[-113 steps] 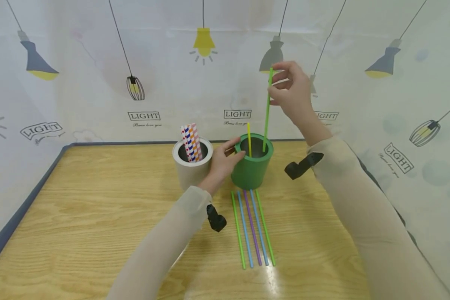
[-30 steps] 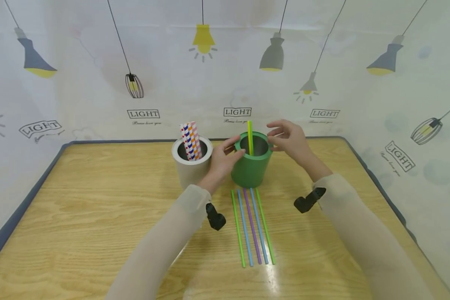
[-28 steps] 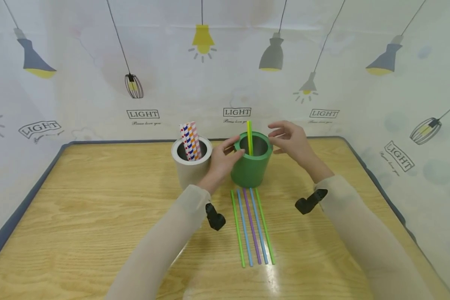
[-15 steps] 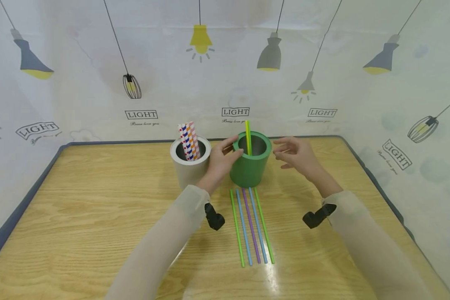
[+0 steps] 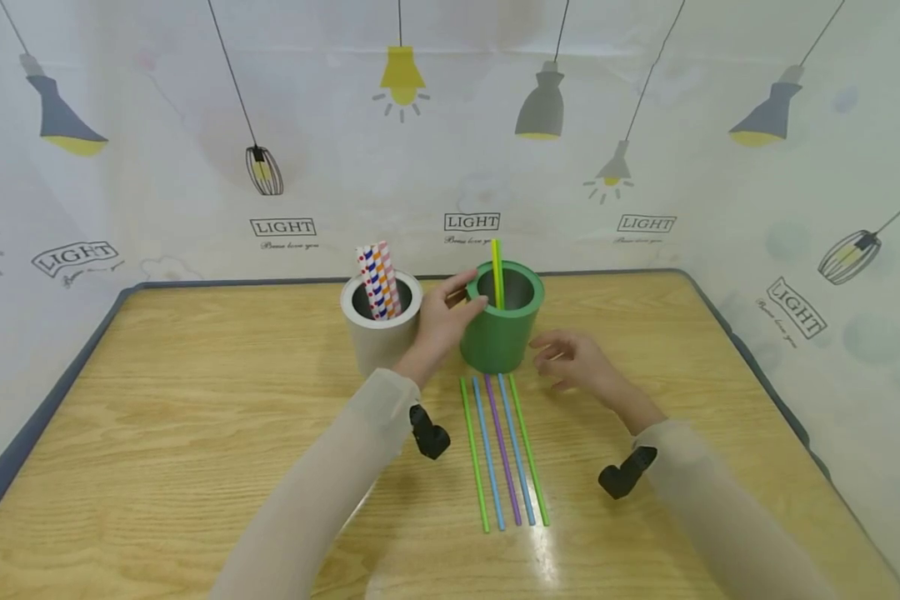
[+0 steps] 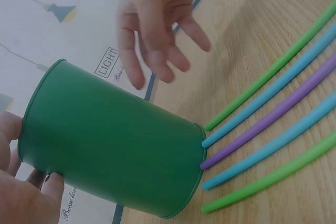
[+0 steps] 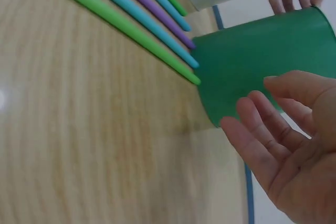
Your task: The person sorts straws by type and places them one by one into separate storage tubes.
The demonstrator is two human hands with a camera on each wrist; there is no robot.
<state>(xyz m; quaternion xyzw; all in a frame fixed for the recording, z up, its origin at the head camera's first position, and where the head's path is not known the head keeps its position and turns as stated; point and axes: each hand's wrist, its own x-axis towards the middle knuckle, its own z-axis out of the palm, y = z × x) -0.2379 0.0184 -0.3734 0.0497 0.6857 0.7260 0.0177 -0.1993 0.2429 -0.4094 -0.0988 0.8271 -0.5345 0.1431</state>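
Observation:
My left hand (image 5: pixel 438 327) holds the green cup (image 5: pixel 501 340) at the left of its rim, thumb in front and fingers behind. A yellow straw (image 5: pixel 497 267) and a green straw (image 5: pixel 501 287) stand together inside that cup; their lower ends are hidden. Beside the cup's lower right side, my right hand (image 5: pixel 579 365) hovers with loosely bent fingers and nothing in them. In front of the cup, several plain straws lie side by side on the table: green (image 5: pixel 475 467), blue (image 5: pixel 489 454), purple (image 5: pixel 502 450), blue (image 5: pixel 517 450) and green (image 5: pixel 529 454).
A white cup (image 5: pixel 381 342) with patterned paper straws (image 5: pixel 381 283) stands left of the green one, behind my left wrist. The wooden table (image 5: pixel 195 433) ends at a backdrop (image 5: pixel 307 108) printed with lamps.
Earlier my right hand lowered a green straw into the green cup and let go of it. Since then it has come down from the rim toward the table. My left hand has stayed put.

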